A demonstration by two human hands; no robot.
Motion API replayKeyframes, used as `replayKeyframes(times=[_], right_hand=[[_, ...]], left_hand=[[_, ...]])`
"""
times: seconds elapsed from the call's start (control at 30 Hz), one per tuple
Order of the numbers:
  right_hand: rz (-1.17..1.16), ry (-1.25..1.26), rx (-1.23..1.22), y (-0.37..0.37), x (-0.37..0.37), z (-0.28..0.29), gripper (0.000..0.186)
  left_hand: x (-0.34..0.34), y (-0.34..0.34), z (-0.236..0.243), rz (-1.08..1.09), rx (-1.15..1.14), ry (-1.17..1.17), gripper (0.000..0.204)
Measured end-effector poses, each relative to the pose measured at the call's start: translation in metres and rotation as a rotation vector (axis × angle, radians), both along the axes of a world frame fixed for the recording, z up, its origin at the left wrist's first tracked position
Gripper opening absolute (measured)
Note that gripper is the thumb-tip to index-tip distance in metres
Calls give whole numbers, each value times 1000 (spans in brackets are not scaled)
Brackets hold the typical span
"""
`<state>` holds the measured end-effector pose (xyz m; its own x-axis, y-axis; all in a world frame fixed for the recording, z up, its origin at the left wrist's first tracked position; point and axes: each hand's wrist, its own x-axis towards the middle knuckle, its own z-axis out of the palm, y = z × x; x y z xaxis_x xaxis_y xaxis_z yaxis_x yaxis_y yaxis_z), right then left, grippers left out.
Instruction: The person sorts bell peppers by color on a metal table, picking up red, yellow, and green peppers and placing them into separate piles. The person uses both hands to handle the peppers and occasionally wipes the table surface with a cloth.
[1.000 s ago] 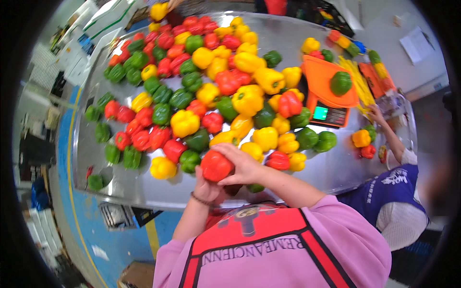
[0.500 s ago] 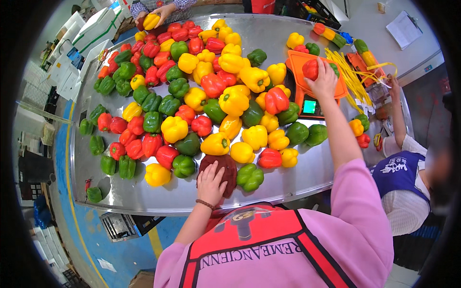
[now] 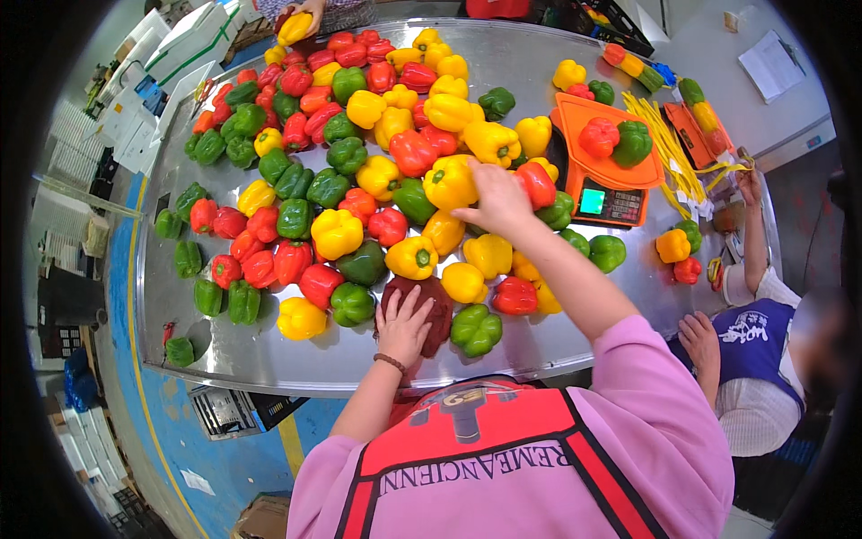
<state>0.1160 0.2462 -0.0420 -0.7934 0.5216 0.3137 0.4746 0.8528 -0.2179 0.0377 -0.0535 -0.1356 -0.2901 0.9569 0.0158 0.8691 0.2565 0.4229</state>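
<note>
Fingers spread, my left hand (image 3: pixel 403 325) lies flat on a folded dark red cloth (image 3: pixel 437 316) at the table's near edge. A green bell pepper (image 3: pixel 476 331) sits just right of the cloth. My right hand (image 3: pixel 496 199) reaches into the middle of the pile, its thumb and fingers around the right side of a yellow bell pepper (image 3: pixel 450 183). To the right stands an orange digital scale (image 3: pixel 584 121) with a lit green display. A red bell pepper (image 3: pixel 599 137) and a green bell pepper (image 3: pixel 632 144) rest side by side on its pan.
Many red, yellow and green peppers cover the metal table (image 3: pixel 296 366). Yellow strips (image 3: pixel 669 157) lie right of the scale, near pepper trios. A co-worker in a blue apron (image 3: pixel 752 332) stands at the right. Across the table another person's hand (image 3: pixel 310 13) holds a yellow pepper.
My right hand has left the red pepper on the scale pan and moved left to a yellow pepper in the pile. My left hand stays on the cloth.
</note>
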Motion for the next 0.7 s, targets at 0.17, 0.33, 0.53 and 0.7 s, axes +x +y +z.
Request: replayKeyframes(times=[0.17, 0.33, 0.53, 0.7], right_hand=[[-75, 99, -199, -9, -22, -12, 95], [96, 376, -340, -60, 5, 17, 89], [308, 221, -432, -151, 43, 31, 87], [160, 394, -735, -135, 83, 35, 84]], left_hand=[[-16, 2, -9, 40, 219, -246, 32], [-37, -2, 20, 455, 695, -1710, 27], [-14, 14, 68, 84, 698, -1603, 32], [-6, 17, 52, 203, 446, -1190, 37]])
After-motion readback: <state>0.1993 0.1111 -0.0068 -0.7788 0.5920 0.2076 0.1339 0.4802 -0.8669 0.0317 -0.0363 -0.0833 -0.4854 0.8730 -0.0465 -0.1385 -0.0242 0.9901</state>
